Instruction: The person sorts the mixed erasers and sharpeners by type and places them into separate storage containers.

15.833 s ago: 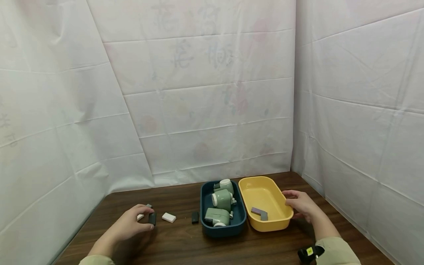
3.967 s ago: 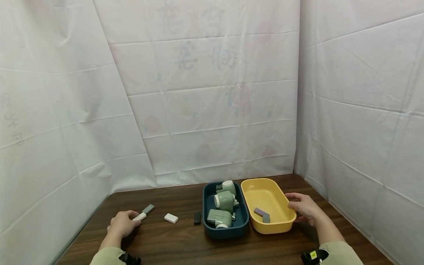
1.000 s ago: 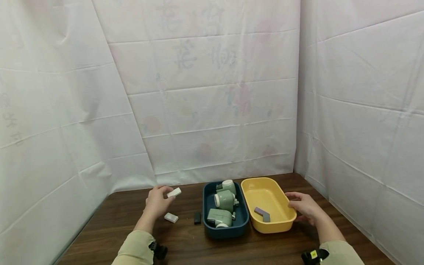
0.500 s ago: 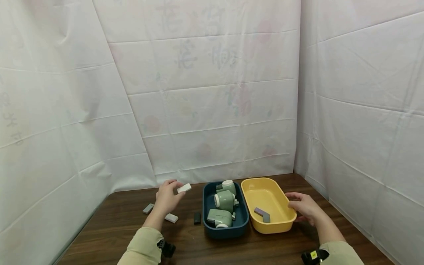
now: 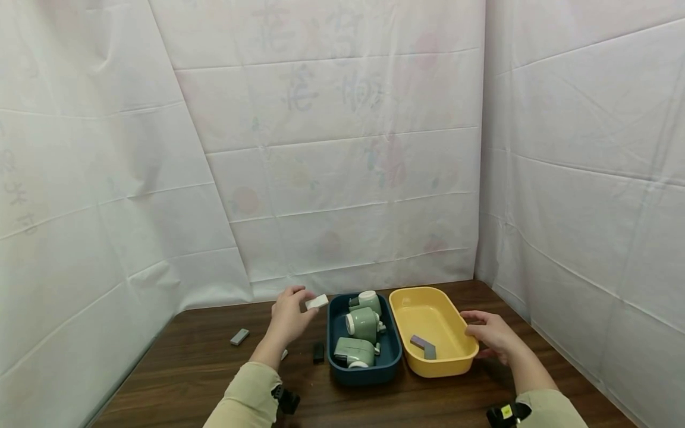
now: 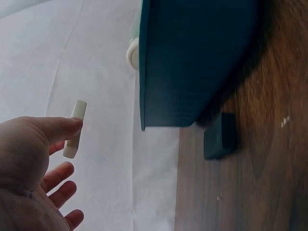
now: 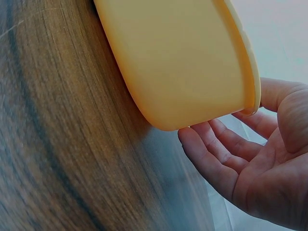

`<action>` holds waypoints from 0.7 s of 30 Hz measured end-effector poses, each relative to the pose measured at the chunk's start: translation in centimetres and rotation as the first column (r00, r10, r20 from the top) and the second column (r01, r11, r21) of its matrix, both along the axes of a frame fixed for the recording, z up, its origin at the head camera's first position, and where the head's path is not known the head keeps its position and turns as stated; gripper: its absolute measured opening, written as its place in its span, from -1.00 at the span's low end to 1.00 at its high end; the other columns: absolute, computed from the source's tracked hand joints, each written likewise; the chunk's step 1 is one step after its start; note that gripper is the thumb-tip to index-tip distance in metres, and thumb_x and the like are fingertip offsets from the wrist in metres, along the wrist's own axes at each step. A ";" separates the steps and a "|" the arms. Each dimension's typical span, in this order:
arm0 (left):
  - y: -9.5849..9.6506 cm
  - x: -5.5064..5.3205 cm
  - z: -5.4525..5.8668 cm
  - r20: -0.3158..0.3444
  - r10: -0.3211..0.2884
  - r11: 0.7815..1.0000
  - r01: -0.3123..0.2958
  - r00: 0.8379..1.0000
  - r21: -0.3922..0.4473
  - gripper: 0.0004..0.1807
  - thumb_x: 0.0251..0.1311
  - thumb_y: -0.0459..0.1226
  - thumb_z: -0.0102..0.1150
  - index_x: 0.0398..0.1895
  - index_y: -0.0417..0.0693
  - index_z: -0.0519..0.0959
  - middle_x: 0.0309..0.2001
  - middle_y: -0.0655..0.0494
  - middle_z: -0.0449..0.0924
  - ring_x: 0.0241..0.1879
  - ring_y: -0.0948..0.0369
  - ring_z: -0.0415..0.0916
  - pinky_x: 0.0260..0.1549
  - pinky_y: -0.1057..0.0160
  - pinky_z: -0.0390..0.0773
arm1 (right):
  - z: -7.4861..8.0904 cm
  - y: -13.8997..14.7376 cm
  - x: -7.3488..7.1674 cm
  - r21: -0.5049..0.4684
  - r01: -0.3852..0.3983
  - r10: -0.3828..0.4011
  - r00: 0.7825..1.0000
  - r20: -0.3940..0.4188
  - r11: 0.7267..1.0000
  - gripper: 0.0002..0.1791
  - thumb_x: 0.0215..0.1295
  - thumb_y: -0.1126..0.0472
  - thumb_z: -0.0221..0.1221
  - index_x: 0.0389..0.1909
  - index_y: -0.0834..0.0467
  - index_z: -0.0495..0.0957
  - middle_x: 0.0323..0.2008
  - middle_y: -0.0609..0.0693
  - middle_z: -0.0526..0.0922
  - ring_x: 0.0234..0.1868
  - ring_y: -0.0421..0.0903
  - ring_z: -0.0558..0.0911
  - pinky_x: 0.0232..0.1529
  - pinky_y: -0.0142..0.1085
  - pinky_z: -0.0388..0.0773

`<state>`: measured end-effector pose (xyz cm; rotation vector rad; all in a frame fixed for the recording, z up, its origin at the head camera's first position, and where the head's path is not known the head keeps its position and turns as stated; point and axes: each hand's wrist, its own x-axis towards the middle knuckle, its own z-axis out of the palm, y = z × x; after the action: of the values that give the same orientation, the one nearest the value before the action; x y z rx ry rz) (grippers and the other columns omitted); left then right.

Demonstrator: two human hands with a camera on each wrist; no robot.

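My left hand (image 5: 291,315) pinches a small white rectangular block (image 5: 318,302) between thumb and fingers, above the table beside the far left rim of the blue bin (image 5: 390,370). In the left wrist view the block (image 6: 75,130) is seen edge-on, apart from the bin. My right hand (image 5: 495,336) holds the right side of the yellow bin (image 5: 436,370). In the right wrist view its fingers curl against the outer wall and the thumb is at the rim. Inside the yellow bin lie a purplish-grey block (image 5: 419,342) and a grey block (image 5: 430,352), touching.
Several green-and-white appliance-like objects (image 5: 363,324) lie in the blue bin. Left of it on the table are a black block (image 5: 318,352), a grey block (image 5: 239,337) and another white block (image 5: 284,355), mostly hidden by my left arm. White cloth (image 5: 348,178) hangs behind the table.
My left hand has picked up the white block from beside the grey one and carried it right to the blue bin. The dark block it held earliest is gone from its fingers. The right hand stays.
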<state>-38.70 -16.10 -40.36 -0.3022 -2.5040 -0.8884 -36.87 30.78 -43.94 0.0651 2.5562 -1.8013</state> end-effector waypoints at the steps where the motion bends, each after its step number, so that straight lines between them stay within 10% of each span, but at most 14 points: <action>1: 0.2 0.0 0.0 -0.004 -0.005 1.000 0.005 1.000 -0.006 -0.72 0.20 -0.22 0.46 -0.02 0.00 0.72 0.29 -0.11 0.46 0.30 -0.19 0.31 0.19 -0.32 0.20 | 0.0 0.0 0.0 0.001 0.001 -0.001 1.000 0.000 1.000 -0.33 0.22 0.35 0.17 0.40 0.33 0.36 -0.11 0.23 0.58 -0.32 0.03 0.66 -0.37 0.01 0.71; 21: 5.3 -0.1 0.5 -0.041 -0.103 0.990 0.098 0.994 -0.106 -0.73 0.25 -0.19 0.43 0.00 0.04 0.72 0.29 -0.09 0.46 0.32 -0.18 0.29 0.24 -0.34 0.21 | 0.0 0.0 -0.1 0.006 0.007 -0.007 1.000 0.007 1.000 -0.33 0.22 0.35 0.17 0.40 0.32 0.35 -0.10 0.23 0.58 -0.29 0.02 0.65 -0.35 0.01 0.71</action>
<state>-38.77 -10.77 -39.87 -0.4812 -2.5147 -0.7818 -36.95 30.80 -43.94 0.0801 2.5605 -1.7924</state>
